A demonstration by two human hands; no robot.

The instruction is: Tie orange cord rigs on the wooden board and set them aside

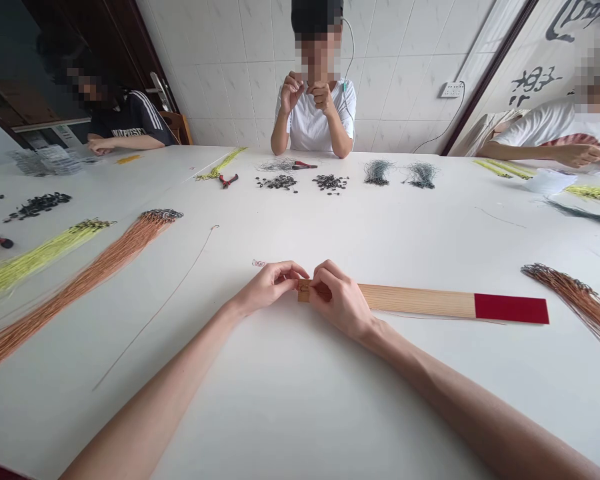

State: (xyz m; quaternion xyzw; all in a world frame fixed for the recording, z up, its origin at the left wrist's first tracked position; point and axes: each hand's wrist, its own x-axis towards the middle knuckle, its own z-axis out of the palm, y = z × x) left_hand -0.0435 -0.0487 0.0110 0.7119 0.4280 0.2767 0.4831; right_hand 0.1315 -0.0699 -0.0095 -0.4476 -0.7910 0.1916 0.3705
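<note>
A long flat wooden strip (420,299) with a red right end (511,309) lies in front of me. My left hand (270,287) is closed in a pinch at the strip's left end; what its fingertips hold is hidden. Closed over the strip beside it, my right hand (341,300) pinches near a small dark curved piece (304,288) on the wooden end. A thin brown cord (445,319) runs out from behind my right hand along the strip's near edge; whether the fingers grip it is not visible. A small reddish coil (259,263) rests just beyond my left hand.
A single cord (155,310) lies left of my hands. Bundles of brown cords (95,273), yellow cords (35,263) and more brown cords (575,290) flank the white table (300,407). Pliers (228,181) and black piece piles (280,182) lie farther back. Three people sit around.
</note>
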